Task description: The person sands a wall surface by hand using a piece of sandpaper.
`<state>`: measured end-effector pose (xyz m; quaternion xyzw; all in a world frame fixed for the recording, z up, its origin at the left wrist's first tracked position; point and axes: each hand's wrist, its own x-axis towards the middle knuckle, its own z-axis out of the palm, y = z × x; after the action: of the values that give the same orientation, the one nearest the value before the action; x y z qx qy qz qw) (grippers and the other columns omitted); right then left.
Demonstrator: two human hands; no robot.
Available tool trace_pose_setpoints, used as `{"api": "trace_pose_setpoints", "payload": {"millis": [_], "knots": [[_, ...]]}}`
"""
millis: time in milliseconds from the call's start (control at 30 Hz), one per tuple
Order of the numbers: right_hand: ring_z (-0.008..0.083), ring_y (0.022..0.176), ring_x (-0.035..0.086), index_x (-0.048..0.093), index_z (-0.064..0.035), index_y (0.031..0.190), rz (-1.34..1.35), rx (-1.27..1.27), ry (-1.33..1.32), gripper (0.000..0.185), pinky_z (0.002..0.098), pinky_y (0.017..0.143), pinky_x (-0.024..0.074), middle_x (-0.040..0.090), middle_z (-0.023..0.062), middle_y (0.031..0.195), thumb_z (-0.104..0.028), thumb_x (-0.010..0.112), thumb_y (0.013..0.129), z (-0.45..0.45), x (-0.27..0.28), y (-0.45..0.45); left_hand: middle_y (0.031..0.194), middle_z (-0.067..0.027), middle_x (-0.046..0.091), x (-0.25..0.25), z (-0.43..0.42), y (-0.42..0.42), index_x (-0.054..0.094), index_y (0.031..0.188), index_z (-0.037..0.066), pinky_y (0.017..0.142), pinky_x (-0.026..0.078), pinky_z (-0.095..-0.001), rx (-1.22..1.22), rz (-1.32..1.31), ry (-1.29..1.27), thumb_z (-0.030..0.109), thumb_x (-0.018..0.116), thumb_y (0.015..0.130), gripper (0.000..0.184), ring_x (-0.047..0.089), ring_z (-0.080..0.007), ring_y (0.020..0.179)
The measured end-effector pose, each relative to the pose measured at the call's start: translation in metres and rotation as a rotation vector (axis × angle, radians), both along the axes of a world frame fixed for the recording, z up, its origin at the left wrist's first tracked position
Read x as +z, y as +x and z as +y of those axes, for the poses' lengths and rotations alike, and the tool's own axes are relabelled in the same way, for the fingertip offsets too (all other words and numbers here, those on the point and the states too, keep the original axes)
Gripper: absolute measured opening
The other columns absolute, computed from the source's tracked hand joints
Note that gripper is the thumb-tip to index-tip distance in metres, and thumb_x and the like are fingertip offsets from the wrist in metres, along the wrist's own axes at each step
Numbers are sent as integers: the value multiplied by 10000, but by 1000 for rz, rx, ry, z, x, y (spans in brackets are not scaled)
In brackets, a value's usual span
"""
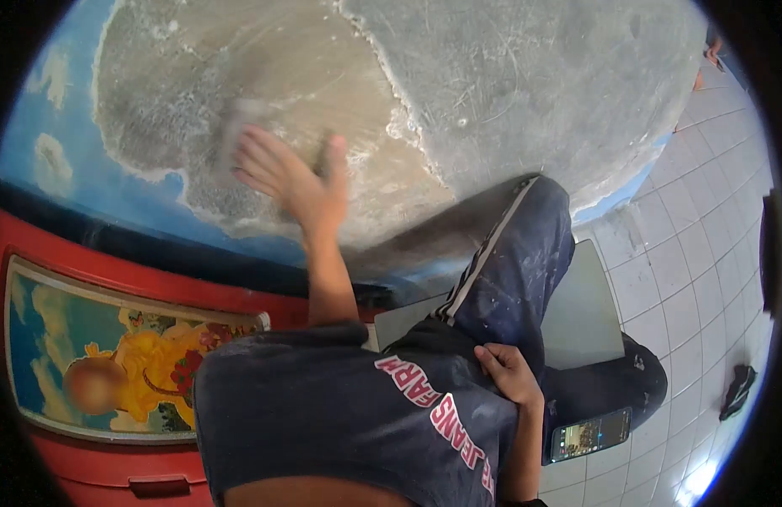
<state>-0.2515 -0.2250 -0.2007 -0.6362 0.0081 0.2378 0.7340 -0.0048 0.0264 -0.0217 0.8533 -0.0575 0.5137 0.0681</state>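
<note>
My left hand reaches out against a wall with a large unpainted grey patch. Its fingers press a blurred grey flat piece to the surface, and its thumb stands apart. Motion smears the fingertips and that piece, so its kind does not show. Over on my lap, my right hand rests against the dark trousers with its fingers loosely curled. Nothing shows in it. The trousers carry pale dusty marks.
A lit phone lies by my lower leg. Under my legs is a flat greenish-grey board. White floor tiles run along the right, with a dark object on them. To the left stands a red piece of furniture with a framed picture.
</note>
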Motion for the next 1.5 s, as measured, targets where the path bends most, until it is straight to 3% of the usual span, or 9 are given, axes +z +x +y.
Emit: {"api": "trace_pose_setpoints", "payload": {"millis": [133,333,500,667,733,900,1100,1333,1500], "knots": [[64,598,398,571,1,718,-39,10,-50,391,284,535,343,453,-24,600,-261,591,1008,1,2,7,1543,-368,179,25,4,12,109,1535,-78,1135,-56,-677,15,-174,-42,731,485,873,1111,54,-544,1448],[61,592,402,573,6,721,2,-31,-10,396,283,532,346,459,-28,596,-265,590,1008,0,5,3,1540,-377,185,-22,-18,-7,150,1536,-66,1132,-7,-688,27,229,116,743,501,855,1114,89,-556,1437],[62,597,404,569,6,717,-5,18,-22,399,282,539,351,456,-29,605,-267,593,1007,-1,-4,2,1573,-340,126,33,-2,12,135,1538,-65,1136,-37,-671,13,-153,83,732,513,862,1112,55,-543,1446],[62,599,393,547,-3,706,-3,-14,-32,409,282,538,344,443,-32,618,-275,590,1009,-1,6,7,1577,-337,109,-39,-8,-3,126,1525,-96,1135,-47,-669,35,249,310,718,505,877,1107,50,-549,1443],[62,600,394,554,-12,705,-3,-7,-35,413,281,540,347,446,-29,615,-288,586,1010,-2,3,4,1572,-337,136,-25,-5,-4,141,1532,-77,1141,-23,-664,11,266,303,695,518,882,1077,73,-535,1448],[71,608,412,581,-2,728,2,34,-6,411,286,553,366,468,-14,612,-300,580,1012,-3,-1,1,1577,-295,200,58,10,6,172,1548,-29,1154,19,-649,49,-189,148,680,539,876,1043,116,-507,1453],[73,610,411,563,12,735,-25,-7,-57,411,288,558,369,465,-13,608,-293,579,1011,0,3,4,1573,-284,222,-22,-19,-7,184,1547,-23,1149,35,-662,-63,113,362,660,518,904,996,143,-513,1448],[46,611,384,545,-20,705,3,27,-35,427,257,556,331,435,-49,615,-302,559,1026,-1,2,3,1565,-292,230,47,6,10,217,1542,-21,1142,19,-673,49,-205,193,689,485,906,990,138,-492,1455],[40,608,378,537,-30,697,-6,5,-6,431,259,554,327,438,-54,618,-304,551,1030,1,2,3,1602,-305,90,-17,-25,-13,74,1560,-21,1164,-1,-644,-28,264,346,668,557,876,1084,22,-482,1486]]}}
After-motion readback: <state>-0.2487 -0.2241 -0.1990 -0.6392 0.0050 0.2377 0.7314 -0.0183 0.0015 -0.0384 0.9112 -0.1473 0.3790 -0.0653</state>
